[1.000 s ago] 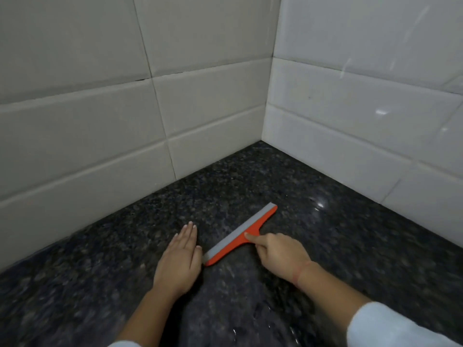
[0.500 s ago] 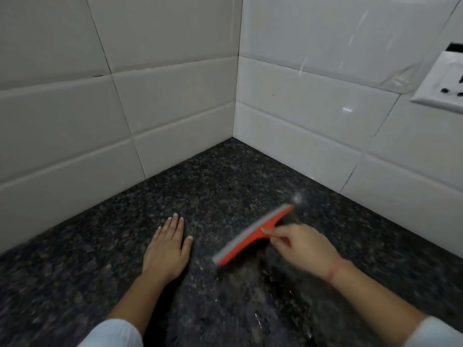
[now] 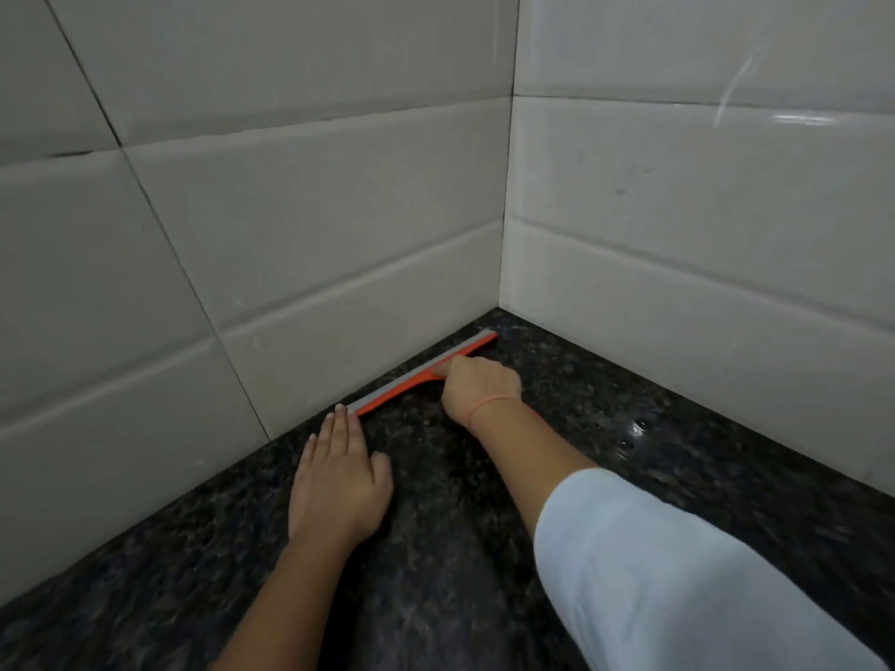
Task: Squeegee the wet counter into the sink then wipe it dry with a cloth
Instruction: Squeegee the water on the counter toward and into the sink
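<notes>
An orange squeegee [image 3: 411, 377] with a grey blade lies along the foot of the left tiled wall, its far end near the corner. My right hand [image 3: 479, 387] is closed around its handle, a thin orange band on the wrist. Flat on the dark speckled granite counter [image 3: 654, 452] rests my left hand [image 3: 339, 481], fingers together, fingertips just short of the blade's near end. No sink or cloth is in view.
Two white tiled walls [image 3: 678, 234] meet at a corner behind the squeegee and close the counter off at the back and left. A few water drops glint on the counter [image 3: 637, 428] to the right. My white sleeve [image 3: 678, 573] fills the lower right.
My right hand has pushed the squeegee away from mid-counter up against the foot of the left wall, near the corner. My left hand stays flat on the counter.
</notes>
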